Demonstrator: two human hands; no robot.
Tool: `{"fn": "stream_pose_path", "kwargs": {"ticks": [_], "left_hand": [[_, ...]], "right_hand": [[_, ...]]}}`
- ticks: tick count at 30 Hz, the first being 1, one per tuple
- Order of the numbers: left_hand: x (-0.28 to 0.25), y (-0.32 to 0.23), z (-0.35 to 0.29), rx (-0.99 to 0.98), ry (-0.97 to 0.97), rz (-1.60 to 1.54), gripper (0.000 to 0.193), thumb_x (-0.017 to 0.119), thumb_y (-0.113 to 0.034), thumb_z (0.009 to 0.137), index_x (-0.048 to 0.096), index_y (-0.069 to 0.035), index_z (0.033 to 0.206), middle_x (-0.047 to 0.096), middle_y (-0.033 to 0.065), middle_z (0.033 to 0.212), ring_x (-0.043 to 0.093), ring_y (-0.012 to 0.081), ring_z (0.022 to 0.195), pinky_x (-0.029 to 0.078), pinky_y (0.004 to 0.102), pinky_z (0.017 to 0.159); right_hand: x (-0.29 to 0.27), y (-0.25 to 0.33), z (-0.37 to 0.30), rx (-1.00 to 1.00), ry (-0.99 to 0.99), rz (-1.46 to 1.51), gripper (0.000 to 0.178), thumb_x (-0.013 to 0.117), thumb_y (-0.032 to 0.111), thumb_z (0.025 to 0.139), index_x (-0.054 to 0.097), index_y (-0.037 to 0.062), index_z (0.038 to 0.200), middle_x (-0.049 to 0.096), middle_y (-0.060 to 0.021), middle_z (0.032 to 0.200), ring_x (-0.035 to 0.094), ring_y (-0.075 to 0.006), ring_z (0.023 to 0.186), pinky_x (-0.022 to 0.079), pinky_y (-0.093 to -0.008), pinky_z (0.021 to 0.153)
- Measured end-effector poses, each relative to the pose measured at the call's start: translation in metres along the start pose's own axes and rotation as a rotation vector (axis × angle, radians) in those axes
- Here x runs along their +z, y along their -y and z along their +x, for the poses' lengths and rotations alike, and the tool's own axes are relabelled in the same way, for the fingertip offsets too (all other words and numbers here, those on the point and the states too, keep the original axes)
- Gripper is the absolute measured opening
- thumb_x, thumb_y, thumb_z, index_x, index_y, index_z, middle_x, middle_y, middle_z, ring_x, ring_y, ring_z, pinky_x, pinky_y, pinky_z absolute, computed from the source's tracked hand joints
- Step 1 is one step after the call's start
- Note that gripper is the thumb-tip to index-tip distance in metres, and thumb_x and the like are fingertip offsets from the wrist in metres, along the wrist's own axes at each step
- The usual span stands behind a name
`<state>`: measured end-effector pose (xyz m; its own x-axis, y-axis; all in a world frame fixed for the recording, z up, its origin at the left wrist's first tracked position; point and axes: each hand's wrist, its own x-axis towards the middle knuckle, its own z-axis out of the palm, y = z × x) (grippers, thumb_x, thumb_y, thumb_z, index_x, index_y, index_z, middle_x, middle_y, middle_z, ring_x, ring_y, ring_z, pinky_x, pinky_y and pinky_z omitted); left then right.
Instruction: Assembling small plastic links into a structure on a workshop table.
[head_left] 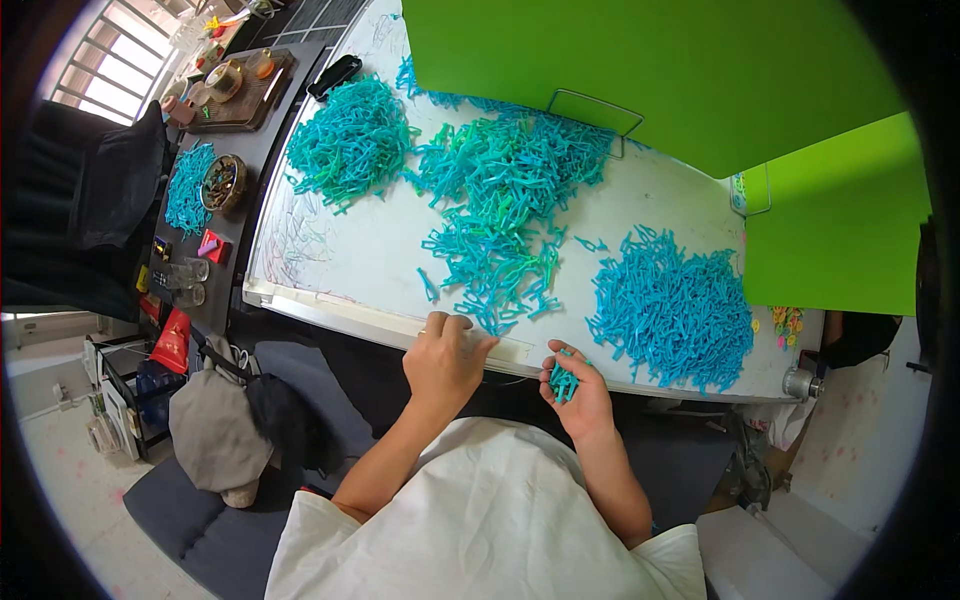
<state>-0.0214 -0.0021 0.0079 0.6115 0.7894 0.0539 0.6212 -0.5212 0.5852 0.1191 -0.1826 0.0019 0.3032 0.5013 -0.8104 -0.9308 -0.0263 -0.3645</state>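
Note:
My right hand [583, 408] is cupped around several small teal plastic pieces [564, 382], narrow with looped ends, at the table's near edge. To its left, my left hand [442, 360] has its fingers curled downward over the edge; whatever they may pinch is hidden. Just beyond the left hand, loose pieces [490, 318] spread from a large mixed green and teal pile [510, 165]. A second mixed pile [352, 140] lies at the far left, and a bluer pile [675, 310] sits to the right of my right hand.
Bright green panels [650, 70] with wire handles overhang the far side of the white table [370, 245]. A black case [335, 76] lies at the far left corner. A dark side table [225, 250] holds a bowl [223, 184] and a tea tray [245, 95].

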Motion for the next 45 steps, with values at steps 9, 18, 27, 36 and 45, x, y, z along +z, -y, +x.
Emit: {"fn": "stream_pose_path", "kwargs": {"ticks": [9,18,27,36,45], "left_hand": [[0.02,-0.007,0.006,0.117,-0.035,0.001,0.04,0.092,-0.028,0.081,0.067,-0.011,0.108,0.062,0.0097,0.1,0.069,0.0318,0.08,0.054,0.043,0.064],[0.051,-0.034,0.051,0.291,-0.025,-0.043,0.02,0.085,-0.017,0.086,0.073,-0.01,0.101,0.063,0.0087,0.097,0.07,0.031,0.078,0.055,0.0424,0.064],[0.052,-0.04,0.062,0.144,0.159,-0.018,0.017,0.085,-0.017,0.085,0.074,-0.008,0.094,0.065,0.0123,0.098,0.071,0.0363,0.081,0.057,0.0471,0.067],[0.012,-0.024,0.053,0.097,0.172,-0.161,0.014,0.084,-0.014,0.087,0.077,-0.007,0.096,0.073,0.0114,0.096,0.072,0.0316,0.079,0.056,0.0443,0.067],[-0.008,0.012,0.036,-0.066,0.02,-0.471,0.022,0.079,0.001,0.091,0.077,-0.002,0.113,0.073,0.0068,0.088,0.062,0.0141,0.063,0.051,0.0324,0.061]], "right_hand": [[0.024,0.003,-0.006,-0.179,-0.011,-0.107,0.04,0.065,0.013,0.104,0.057,0.0053,0.142,0.072,-0.014,0.115,0.075,-0.0285,0.104,0.066,-0.0415,0.09],[0.013,0.002,-0.001,-0.135,0.04,-0.05,0.039,0.064,0.012,0.103,0.056,0.0048,0.141,0.072,-0.0144,0.114,0.074,-0.0279,0.103,0.064,-0.0424,0.09],[0.018,0.007,-0.003,-0.225,-0.02,-0.099,0.04,0.065,0.011,0.103,0.056,0.0047,0.141,0.072,-0.016,0.116,0.074,-0.0301,0.105,0.063,-0.0446,0.091],[0.021,0.008,0.0,-0.2,-0.007,-0.101,0.04,0.064,0.01,0.104,0.056,0.0044,0.142,0.072,-0.0164,0.118,0.074,-0.0308,0.107,0.063,-0.0445,0.093],[0.033,0.013,-0.006,-0.231,0.014,-0.017,0.047,0.061,0.008,0.103,0.049,0.001,0.149,0.065,-0.0174,0.133,0.065,-0.0332,0.128,0.055,-0.0485,0.109]]}}
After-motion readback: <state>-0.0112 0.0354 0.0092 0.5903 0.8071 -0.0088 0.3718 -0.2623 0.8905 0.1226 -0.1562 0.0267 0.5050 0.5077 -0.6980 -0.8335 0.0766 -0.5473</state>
